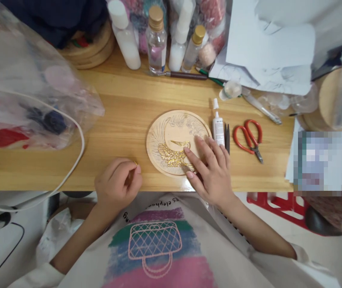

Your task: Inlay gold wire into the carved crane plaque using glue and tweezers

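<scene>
A round wooden disc (155, 138) lies on the wooden table, with a line drawing on it and a bird partly laid out in gold wire (171, 155). My right hand (214, 174) rests over the disc's right side, fingers spread, its index fingertip on the gold bird near the neck. Left of the disc, my left hand (118, 180) is closed at the table's front edge, thumb and index finger pinching a tiny gold piece (135, 163). Just beyond my right fingers are a white glue tube (218, 129) and dark tweezers (227, 138).
Red-handled pliers (250, 140) lie to the right. Bottles (157, 48), a brown-handled tool (187, 75) and papers (273, 52) line the back. A plastic bag (53, 88) and a white cable (82, 140) take up the left.
</scene>
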Tool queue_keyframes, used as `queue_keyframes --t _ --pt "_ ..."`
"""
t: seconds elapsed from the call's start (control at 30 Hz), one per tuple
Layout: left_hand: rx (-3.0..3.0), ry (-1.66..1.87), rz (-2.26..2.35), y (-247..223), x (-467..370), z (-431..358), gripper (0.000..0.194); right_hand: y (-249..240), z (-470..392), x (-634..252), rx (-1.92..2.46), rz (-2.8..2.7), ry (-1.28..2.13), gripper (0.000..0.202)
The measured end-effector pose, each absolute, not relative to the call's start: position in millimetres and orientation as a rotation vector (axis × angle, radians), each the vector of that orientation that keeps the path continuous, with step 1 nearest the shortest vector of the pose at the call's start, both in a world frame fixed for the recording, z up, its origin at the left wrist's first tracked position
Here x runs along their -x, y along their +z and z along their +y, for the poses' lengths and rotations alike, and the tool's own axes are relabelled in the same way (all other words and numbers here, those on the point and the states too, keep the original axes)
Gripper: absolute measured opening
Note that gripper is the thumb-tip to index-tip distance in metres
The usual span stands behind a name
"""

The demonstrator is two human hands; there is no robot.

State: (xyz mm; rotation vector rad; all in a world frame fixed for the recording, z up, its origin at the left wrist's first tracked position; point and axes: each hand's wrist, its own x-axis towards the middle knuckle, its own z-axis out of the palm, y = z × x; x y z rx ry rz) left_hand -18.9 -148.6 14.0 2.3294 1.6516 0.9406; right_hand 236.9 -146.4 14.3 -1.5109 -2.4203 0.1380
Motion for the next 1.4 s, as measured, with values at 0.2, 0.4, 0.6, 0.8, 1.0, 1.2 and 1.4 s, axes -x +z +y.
queue_keyframes --t 0.2,0.4,0.6,0.8,1.0,1.2,1.4 --pt "-2.296 0.963 1.661 13.2 18.1 -149.5 0.013 15.1 -149.1 -239.4 1.499 -2.361 0.132 0.061" --pt "-2.284 0.981 1.665 11.9 18.8 -149.9 0.011 16.3 -147.8 -235.9 1.468 -2.498 0.082 0.057" --pt "-2.288 0.969 1.683 12.3 18.8 -149.9 0.012 17.0 -146.3 -233.2 1.474 -2.516 0.018 0.057" --pt "-2.297 0.978 1.68 11.3 19.3 -150.2 0.011 14.8 -146.1 -235.4 1.473 -2.483 0.071 0.058" --pt "-2.307 0.979 1.672 11.2 19.6 -149.9 0.011 14.3 -148.6 -236.9 1.528 -2.404 0.063 0.062" --pt "-2.314 0.971 1.677 10.9 19.2 -149.9 0.011 12.8 -149.0 -234.5 1.53 -2.45 0.032 0.057" --pt "-2.3 0.989 1.673 11.8 19.0 -150.2 0.012 12.9 -148.9 -234.4 1.544 -2.446 0.04 0.055"
